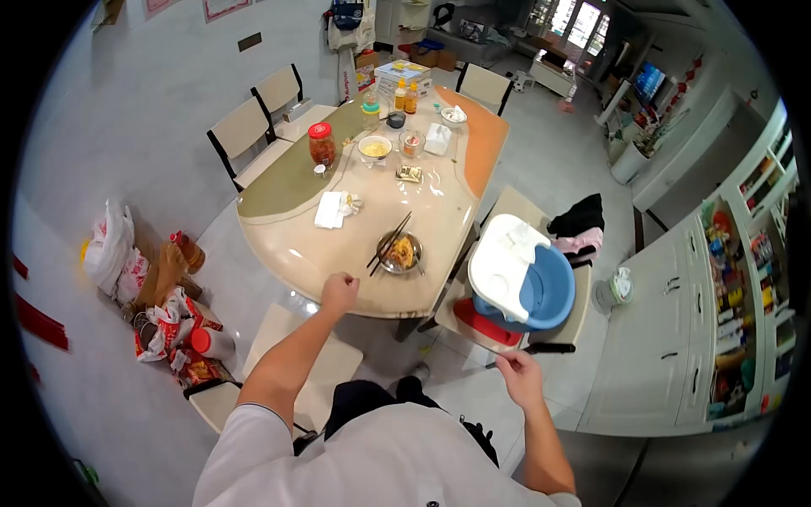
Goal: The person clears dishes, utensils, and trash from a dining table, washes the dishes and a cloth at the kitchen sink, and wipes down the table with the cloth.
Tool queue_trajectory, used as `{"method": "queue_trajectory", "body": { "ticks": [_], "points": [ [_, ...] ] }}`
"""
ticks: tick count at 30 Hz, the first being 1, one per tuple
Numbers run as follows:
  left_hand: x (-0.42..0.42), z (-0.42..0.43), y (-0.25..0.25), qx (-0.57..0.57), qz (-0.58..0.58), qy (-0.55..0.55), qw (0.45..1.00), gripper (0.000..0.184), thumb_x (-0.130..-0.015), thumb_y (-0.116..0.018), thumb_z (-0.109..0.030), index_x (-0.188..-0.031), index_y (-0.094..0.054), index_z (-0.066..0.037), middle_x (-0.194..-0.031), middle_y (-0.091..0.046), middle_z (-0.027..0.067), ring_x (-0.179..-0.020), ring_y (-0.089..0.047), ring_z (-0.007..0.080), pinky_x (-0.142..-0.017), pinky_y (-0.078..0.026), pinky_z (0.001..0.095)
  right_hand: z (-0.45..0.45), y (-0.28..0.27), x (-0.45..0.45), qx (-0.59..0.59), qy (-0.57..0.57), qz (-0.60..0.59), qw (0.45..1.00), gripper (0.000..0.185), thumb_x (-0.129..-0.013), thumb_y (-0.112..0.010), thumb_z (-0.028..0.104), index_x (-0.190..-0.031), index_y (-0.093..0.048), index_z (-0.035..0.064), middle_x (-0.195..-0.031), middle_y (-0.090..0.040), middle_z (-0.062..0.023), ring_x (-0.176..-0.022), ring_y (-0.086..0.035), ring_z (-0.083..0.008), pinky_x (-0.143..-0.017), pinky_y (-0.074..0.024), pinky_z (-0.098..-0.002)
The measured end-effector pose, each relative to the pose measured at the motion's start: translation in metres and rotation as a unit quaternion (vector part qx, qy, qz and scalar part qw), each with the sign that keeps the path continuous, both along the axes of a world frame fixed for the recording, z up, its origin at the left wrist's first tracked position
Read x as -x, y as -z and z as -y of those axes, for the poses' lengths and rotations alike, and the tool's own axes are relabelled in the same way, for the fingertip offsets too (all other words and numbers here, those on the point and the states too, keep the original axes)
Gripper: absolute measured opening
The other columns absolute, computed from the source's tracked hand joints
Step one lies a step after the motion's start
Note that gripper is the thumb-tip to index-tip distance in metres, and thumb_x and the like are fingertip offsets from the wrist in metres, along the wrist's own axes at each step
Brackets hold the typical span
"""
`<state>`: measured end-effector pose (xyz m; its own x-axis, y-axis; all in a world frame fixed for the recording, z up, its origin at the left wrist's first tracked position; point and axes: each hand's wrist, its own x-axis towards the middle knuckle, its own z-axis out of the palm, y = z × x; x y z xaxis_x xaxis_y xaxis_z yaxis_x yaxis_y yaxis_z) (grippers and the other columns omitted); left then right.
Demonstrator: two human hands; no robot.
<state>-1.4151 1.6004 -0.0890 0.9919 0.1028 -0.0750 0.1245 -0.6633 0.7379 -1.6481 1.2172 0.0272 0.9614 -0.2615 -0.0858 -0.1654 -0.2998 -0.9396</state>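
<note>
My left hand (340,292) is closed in a loose fist over the near edge of the dining table (287,241). Nothing shows in it. Just beyond it stands a metal bowl (400,253) with food, and a pair of dark chopsticks (387,246) rests across its left side. A utensil handle sticks out at the bowl's right. My right hand (520,377) is low on the right with its fingers curled together, near the front of a chair. On that chair are a blue basin (547,289), a white plastic tray (498,269) and a red item (486,324).
Farther up the table are tissues (331,209), a red-lidded jar (321,144), a white bowl (374,149), a glass cup (411,143) and bottles (410,98). A beige chair (317,372) stands at front left. Bags and boxes (160,287) line the left wall; a white cabinet (650,363) stands right.
</note>
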Motion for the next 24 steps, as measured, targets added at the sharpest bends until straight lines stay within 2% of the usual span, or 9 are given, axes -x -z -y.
{"method": "queue_trajectory", "body": {
  "ticks": [2,5,9,11,14,18,21,23,24],
  "points": [
    [-0.041,-0.014,0.014,-0.056,0.022,-0.06,0.996,0.036,-0.086,-0.069,-0.03,-0.104,-0.068,0.001,-0.097,-0.068,0.0246,-0.093,-0.066,0.0375,-0.084,-0.052,0.0438,-0.01,-0.024,-0.074,0.104,-0.082,0.014,0.991,0.011,-0.088,-0.072,0.007,-0.094,-0.069,-0.0013,-0.086,-0.067,-0.0079,-0.077,-0.063,-0.0136,-0.07,-0.0504,-0.0255],
    [-0.098,-0.022,0.02,-0.089,0.012,-0.156,0.984,0.062,-0.084,-0.075,-0.036,-0.13,-0.055,0.0,-0.118,-0.055,0.0283,-0.103,-0.06,0.0446,-0.094,-0.05,0.0448,-0.029,-0.029,-0.158,0.041,-0.165,0.002,0.985,0.013,-0.09,-0.07,0.008,-0.097,-0.068,-0.0025,-0.087,-0.064,-0.0079,-0.076,-0.063,-0.0155,-0.069,-0.0507,-0.0268],
    [-0.18,-0.021,0.031,-0.087,-0.014,-0.231,0.969,0.076,-0.081,-0.076,-0.042,-0.14,-0.046,-0.004,-0.126,-0.046,0.0307,-0.11,-0.055,0.0495,-0.094,-0.05,0.0482,-0.044,-0.004,-0.248,0.048,-0.231,-0.024,0.971,0.015,-0.09,-0.071,0.009,-0.1,-0.07,-0.0019,-0.092,-0.067,-0.006,-0.08,-0.063,-0.0114,-0.073,-0.0514,-0.0248],
    [-0.212,-0.015,0.029,-0.093,-0.049,-0.261,0.96,0.085,-0.08,-0.074,-0.052,-0.147,-0.041,-0.012,-0.133,-0.041,0.0336,-0.118,-0.05,0.0502,-0.094,-0.048,0.0524,-0.056,-0.001,-0.282,0.071,-0.251,-0.022,0.965,0.015,-0.09,-0.071,0.01,-0.1,-0.07,-0.0024,-0.092,-0.068,-0.0063,-0.08,-0.064,-0.0118,-0.073,-0.0517,-0.0249],
    [-0.259,-0.005,0.021,-0.148,-0.111,-0.249,0.951,0.087,-0.08,-0.069,-0.062,-0.15,-0.039,-0.02,-0.139,-0.037,0.0335,-0.125,-0.044,0.048,-0.1,-0.043,0.0559,-0.079,-0.001,-0.35,0.065,-0.242,-0.044,0.967,0.02,-0.088,-0.071,0.013,-0.099,-0.071,-0.0036,-0.092,-0.068,-0.0134,-0.079,-0.066,-0.0193,-0.074,-0.0536,-0.0289],
    [-0.292,0.017,0.028,-0.265,-0.101,-0.23,0.931,0.089,-0.08,-0.065,-0.066,-0.152,-0.037,-0.022,-0.144,-0.036,0.0315,-0.128,-0.042,0.0472,-0.105,-0.038,0.0563,-0.103,0.004,-0.425,0.118,-0.271,-0.045,0.954,0.02,-0.09,-0.072,0.016,-0.1,-0.071,-0.0021,-0.09,-0.068,-0.0101,-0.079,-0.064,-0.0154,-0.073,-0.0529,-0.0278],
    [-0.302,0.012,0.045,-0.31,-0.017,-0.144,0.939,0.076,-0.084,-0.067,-0.057,-0.147,-0.045,-0.021,-0.136,-0.045,0.0259,-0.128,-0.042,0.0453,-0.104,-0.036,0.0579,-0.116,0.015,-0.464,0.109,-0.299,-0.044,0.947,0.023,-0.089,-0.071,0.018,-0.098,-0.071,-0.0031,-0.091,-0.068,-0.0144,-0.079,-0.067,-0.0215,-0.074,-0.0542,-0.0314],
    [-0.31,0.004,0.057,-0.244,0.009,-0.015,0.97,0.057,-0.087,-0.068,-0.044,-0.135,-0.056,-0.016,-0.12,-0.055,0.0208,-0.118,-0.05,0.0416,-0.095,-0.044,0.0552,-0.128,0.021,-0.486,0.113,-0.305,-0.066,0.943,0.022,-0.089,-0.071,0.018,-0.097,-0.071,-0.003,-0.091,-0.069,-0.015,-0.079,-0.068,-0.0221,-0.074,-0.0543,-0.0318],
    [-0.31,0.0,0.065,-0.244,0.002,-0.019,0.969,0.057,-0.087,-0.068,-0.044,-0.135,-0.056,-0.016,-0.12,-0.055,0.0208,-0.118,-0.05,0.0416,-0.095,-0.044,0.0552,-0.132,0.027,-0.499,0.122,-0.326,-0.066,0.935,0.023,-0.088,-0.071,0.019,-0.096,-0.071,-0.0027,-0.089,-0.069,-0.0157,-0.078,-0.067,-0.0233,-0.074,-0.0542,-0.0327]
  ]
}}
